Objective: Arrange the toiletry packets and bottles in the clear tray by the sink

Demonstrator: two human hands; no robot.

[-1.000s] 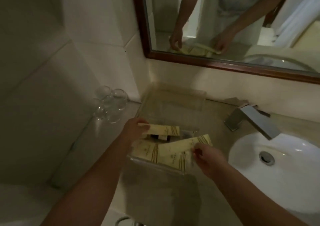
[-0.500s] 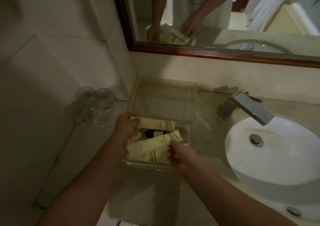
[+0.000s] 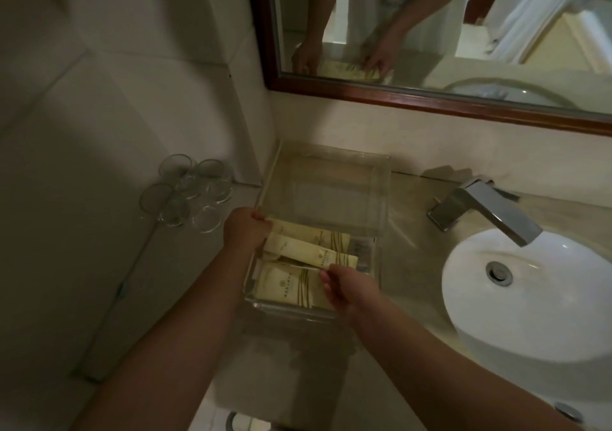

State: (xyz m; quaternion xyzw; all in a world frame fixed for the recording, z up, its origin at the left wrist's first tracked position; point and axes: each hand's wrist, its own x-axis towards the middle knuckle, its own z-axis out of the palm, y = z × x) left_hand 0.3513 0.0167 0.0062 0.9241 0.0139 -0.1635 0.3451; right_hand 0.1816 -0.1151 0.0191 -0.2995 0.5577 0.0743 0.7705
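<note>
A clear tray (image 3: 377, 265) stands on the counter left of the sink. Three cream toiletry packets lie across it: a far packet (image 3: 318, 237), a middle packet (image 3: 308, 253) and a near packet (image 3: 288, 285). My left hand (image 3: 246, 230) grips the left end of the far packet at the tray's left wall. My right hand (image 3: 344, 285) pinches the right end of the middle packet, over the near one. The dark bottle seen earlier is hidden under the packets. A clear lid (image 3: 324, 189) leans behind the tray against the wall.
Several upturned drinking glasses (image 3: 188, 192) stand in the corner left of the tray. A chrome faucet (image 3: 486, 209) and white basin (image 3: 530, 295) sit on the right. A wood-framed mirror (image 3: 430, 33) hangs above. A folded towel (image 3: 284, 364) lies in front of the tray.
My right hand has laid the middle packet down flatter across the tray, covering the dark bottle. My left hand stays on the far packet's end. The camera has tilted and moved closer.
</note>
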